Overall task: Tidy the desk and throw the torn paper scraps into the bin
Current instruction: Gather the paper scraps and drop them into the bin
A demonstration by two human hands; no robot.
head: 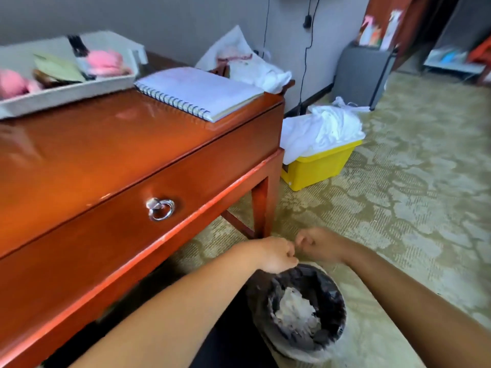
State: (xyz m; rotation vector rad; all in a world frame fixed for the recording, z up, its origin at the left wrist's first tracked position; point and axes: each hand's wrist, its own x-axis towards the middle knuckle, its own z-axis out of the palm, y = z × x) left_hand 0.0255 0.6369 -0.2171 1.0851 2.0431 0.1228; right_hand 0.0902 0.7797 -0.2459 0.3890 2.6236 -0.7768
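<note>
At the upper left of the frame we see a white tray [79, 92] holding pink items and a few flat, blurred objects, resting on the far left of the glossy red-brown counter [106, 144]. Below it, left of centre, the counter's drawer front carries a silver ring pull [160, 208]. Right of the tray, near the counter's far right corner, lies a closed spiral notebook [199, 92], its wire binding facing the lower left. Just behind the notebook we note a crumpled white bag [247, 62] against the wall. At lower centre the left hand [276, 254] hangs over the far rim of the bin, fingers bunched and curled downward; blur keeps us from telling whether it pinches anything. Directly beneath, on the carpet [411, 208] beside the counter's leg, stands the round bin [336, 296] with a black liner, and the torn paper scraps [295, 310] form a white heap inside it. Just right of the left hand, and close to it, the right hand [316, 244] is closed, its fingers curled into a loose fist. Further up, at centre right, a yellow box [316, 168] sits on the carpet near the counter's end, with white sheeting [326, 128] piled over its top. At the upper right a grey cabinet [361, 73] stands by the wall.
</note>
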